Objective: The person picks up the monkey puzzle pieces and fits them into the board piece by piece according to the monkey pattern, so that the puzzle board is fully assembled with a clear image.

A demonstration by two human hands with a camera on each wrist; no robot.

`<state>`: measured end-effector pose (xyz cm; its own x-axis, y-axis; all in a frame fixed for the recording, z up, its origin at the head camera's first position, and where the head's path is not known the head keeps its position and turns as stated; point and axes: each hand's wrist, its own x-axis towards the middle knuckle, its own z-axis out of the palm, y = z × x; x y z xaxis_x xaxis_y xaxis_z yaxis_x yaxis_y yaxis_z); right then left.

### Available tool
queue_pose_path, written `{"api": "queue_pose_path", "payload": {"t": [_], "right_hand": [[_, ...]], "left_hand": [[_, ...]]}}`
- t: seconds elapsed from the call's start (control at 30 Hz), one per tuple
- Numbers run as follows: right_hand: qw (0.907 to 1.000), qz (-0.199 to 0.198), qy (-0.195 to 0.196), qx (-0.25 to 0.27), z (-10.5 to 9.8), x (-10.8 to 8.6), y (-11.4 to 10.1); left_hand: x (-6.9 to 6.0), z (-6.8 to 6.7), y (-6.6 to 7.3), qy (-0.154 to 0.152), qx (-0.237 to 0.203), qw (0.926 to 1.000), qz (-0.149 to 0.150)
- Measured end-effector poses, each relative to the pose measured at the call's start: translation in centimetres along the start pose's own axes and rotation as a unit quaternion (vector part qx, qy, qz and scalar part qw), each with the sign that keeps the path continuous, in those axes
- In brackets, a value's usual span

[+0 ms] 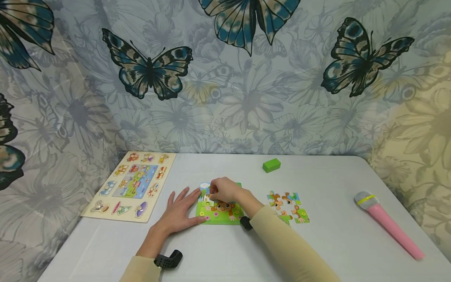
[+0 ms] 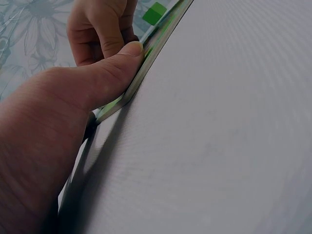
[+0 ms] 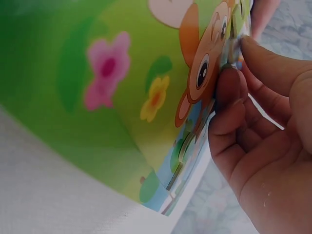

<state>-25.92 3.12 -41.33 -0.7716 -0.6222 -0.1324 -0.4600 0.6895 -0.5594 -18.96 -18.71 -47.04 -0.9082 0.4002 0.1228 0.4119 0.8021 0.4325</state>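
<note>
While the puzzle board (image 1: 222, 221) lies between the left and right edges of the desk (image 1: 218, 258), set in from the far edge, the left hand (image 1: 181, 211) steadies it with fingers spread apart, thumb on the board's near left corner and index finger at its left edge. The right hand (image 1: 227, 191) is curled over the board's far left part, thumb and index finger together and, it seems, clamped on a puzzle piece (image 3: 236, 54); blur hides its outline. Whether that piece is going in or coming out cannot be told.

Either way, it would be best kept level and moved straight, matched to its neighbours' tabs, without prying; the left thumb should bear down enough that the board does not slide.

The head view alone shows the loose pieces (image 1: 290, 199) just right of the board, and the microphone (image 1: 391, 227) by the desk's right edge. The left wrist view adds the board's thickness and the thumb lying on its near rim. The right wrist view looks in under the right hand, at the pinch and a stepped recess edge, which the hand and forearm cover from above.
</note>
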Motion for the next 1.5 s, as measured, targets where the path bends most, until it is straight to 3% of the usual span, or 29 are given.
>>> {"api": "queue_pose_path", "payload": {"t": [0.5,1.13,1.5], "right_hand": [[0.9996,-0.018,-0.016,0.015,0.2,-0.51,0.11],[0.9986,-0.034,-0.04,-0.005,0.49,-0.42,-0.04],[0.9986,-0.026,-0.047,0.0,0.36,-0.44,-0.2]], "left_hand": [[-0.03,-0.05,0.15,-0.001,-0.003,1.0,0.0],[-0.16,-0.22,0.21,0.0,-0.01,1.0,0.002],[-0.15,-0.27,0.17,0.002,-0.006,1.0,0.005]]}}
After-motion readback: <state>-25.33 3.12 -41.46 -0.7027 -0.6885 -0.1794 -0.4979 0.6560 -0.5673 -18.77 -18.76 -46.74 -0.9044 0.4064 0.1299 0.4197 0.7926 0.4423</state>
